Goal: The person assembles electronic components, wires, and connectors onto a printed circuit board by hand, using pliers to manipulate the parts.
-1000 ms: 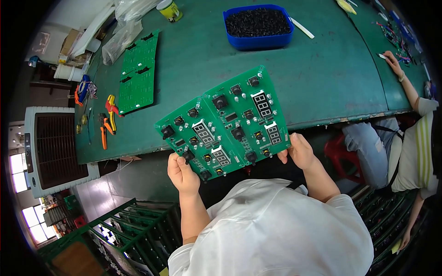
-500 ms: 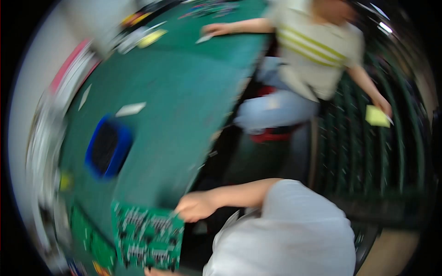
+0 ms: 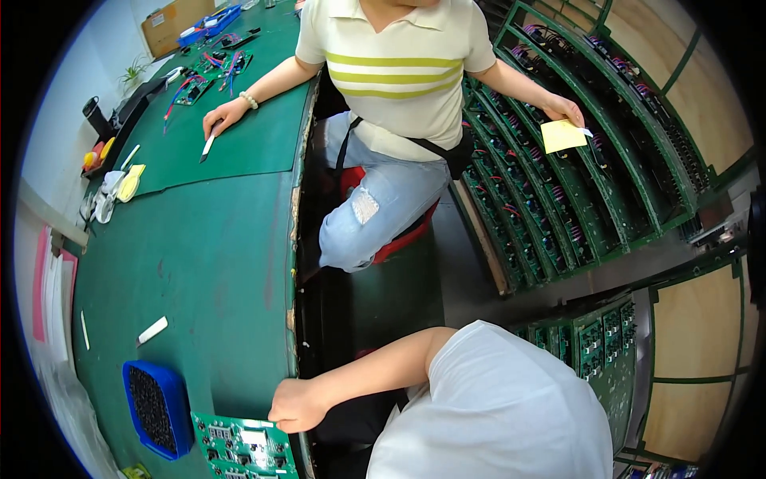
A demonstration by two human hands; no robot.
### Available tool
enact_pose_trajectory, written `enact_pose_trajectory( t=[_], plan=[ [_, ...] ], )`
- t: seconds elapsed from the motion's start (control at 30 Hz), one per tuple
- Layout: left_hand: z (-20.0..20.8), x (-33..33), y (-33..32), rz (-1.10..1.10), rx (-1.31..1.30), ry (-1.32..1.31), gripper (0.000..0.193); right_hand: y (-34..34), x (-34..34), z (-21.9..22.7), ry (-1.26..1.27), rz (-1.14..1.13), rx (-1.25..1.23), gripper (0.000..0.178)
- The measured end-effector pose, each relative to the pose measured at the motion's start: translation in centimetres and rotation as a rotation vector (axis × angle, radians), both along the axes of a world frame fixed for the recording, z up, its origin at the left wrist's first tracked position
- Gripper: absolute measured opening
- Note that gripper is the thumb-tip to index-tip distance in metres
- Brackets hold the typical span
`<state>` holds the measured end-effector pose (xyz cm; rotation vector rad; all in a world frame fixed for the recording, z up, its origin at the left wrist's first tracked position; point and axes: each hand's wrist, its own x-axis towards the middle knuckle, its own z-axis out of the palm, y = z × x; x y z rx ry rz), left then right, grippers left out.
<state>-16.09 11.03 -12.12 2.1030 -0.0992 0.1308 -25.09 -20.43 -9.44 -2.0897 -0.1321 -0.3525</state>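
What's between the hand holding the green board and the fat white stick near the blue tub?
In the head view, only green tabletop lies between the right hand and that white stick.

- The tabletop (image 3: 231, 247) is green, its right edge chipped and worn.
- Near left: a blue tub (image 3: 183, 411) filled with small black pieces.
- Just beyond the tub: a white stick (image 3: 153, 330); farther left, a thin white strip (image 3: 84, 330).
- Left, past the middle: a yellow piece (image 3: 130, 183) beside a white bundle (image 3: 104, 204).
- Far left: wired boards (image 3: 192, 90) and a blue tray (image 3: 211, 26).
- Near edge: a green circuit board (image 3: 263, 457), contact with the tabletop unclear.
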Motion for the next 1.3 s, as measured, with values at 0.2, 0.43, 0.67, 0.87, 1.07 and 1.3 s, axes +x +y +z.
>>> enact_pose_trajectory(
  t=[0.2,0.43,0.67,0.87,1.07,1.3],
  plan=[
    [-3.3,1.1,3.6,0.066,0.281,0.013,0.026,0.0,0.9,-0.3,-0.023,0.053,0.057,0.023],
    [-5.2,1.6,4.3,0.047,0.042,-0.138,0.023,-0.3,1.0,-0.8,-0.057,0.077,0.166,0.019],
    [1.0,-1.1,-0.9,-0.031,0.140,-0.186,0.027,0.3,1.0,-1.2,-0.061,0.045,0.124,0.017],
    [-0.8,-0.1,-0.7,-0.020,0.153,-0.161,0.028,0.6,1.0,-1.1,-0.083,0.007,0.098,0.017],
    [-0.5,-0.4,-0.2,0.025,0.040,-0.071,0.029,0.6,0.6,-0.4,-0.109,-0.069,0.080,0.016],
    [1.7,-1.4,-2.4,0.022,0.039,-0.057,0.030,0.6,0.8,-0.8,-0.034,-0.124,0.058,0.012]
  ],
)
